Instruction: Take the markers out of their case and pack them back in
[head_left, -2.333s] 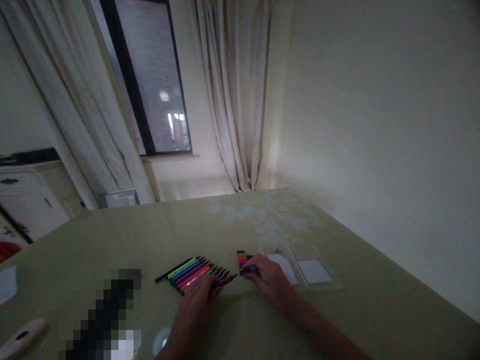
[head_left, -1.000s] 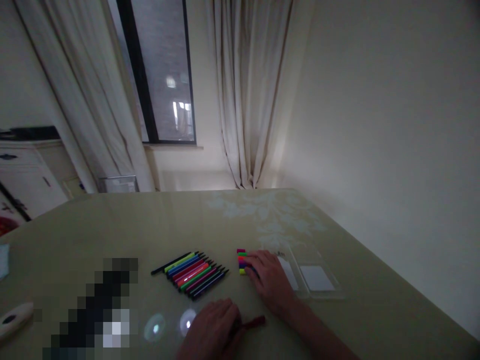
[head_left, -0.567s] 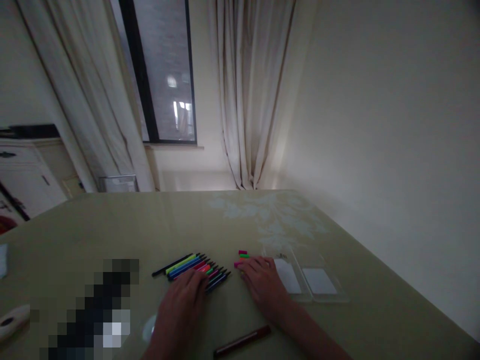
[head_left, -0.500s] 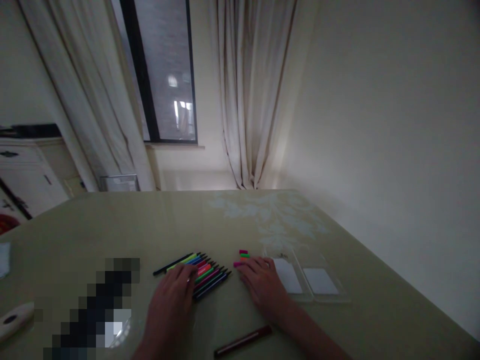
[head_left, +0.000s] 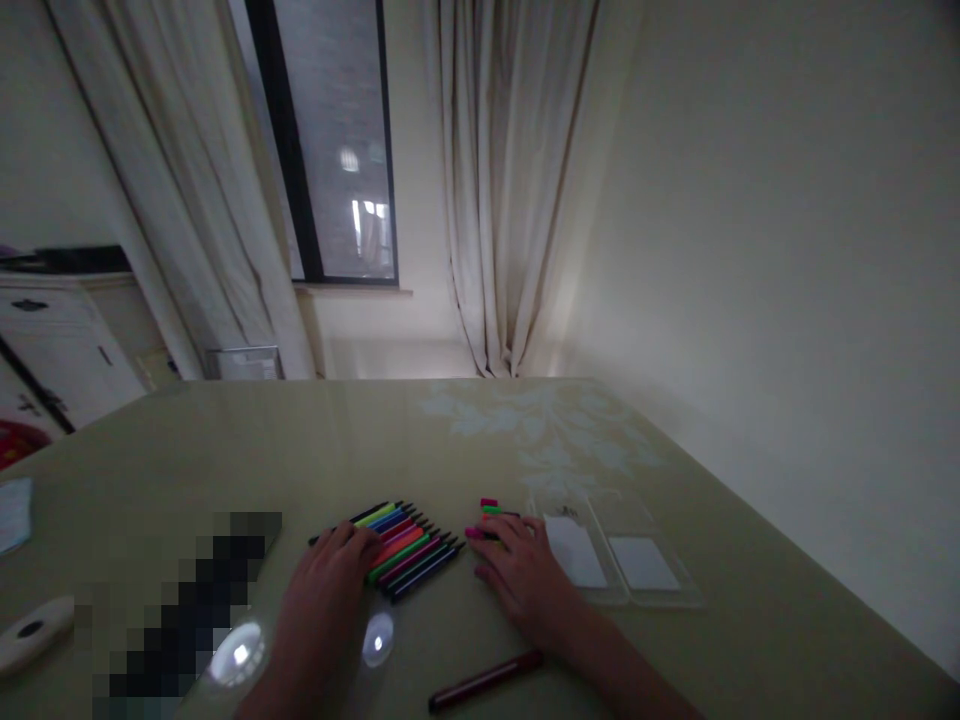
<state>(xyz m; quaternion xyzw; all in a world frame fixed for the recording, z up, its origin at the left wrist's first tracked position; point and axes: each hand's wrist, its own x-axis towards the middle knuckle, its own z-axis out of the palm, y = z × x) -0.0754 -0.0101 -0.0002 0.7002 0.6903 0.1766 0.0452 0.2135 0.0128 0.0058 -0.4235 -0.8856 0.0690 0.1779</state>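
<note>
Head camera: left hand curls over markers at seven o'clock, right hand over caps at half past five (whether either pinches, I cannot tell), a maroon marker at six

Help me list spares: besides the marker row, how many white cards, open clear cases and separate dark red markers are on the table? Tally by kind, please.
White cards: 2
Clear case: 1
Dark red marker: 1
Total: 4
Left out: the marker row, partly covered by the left hand.
</note>
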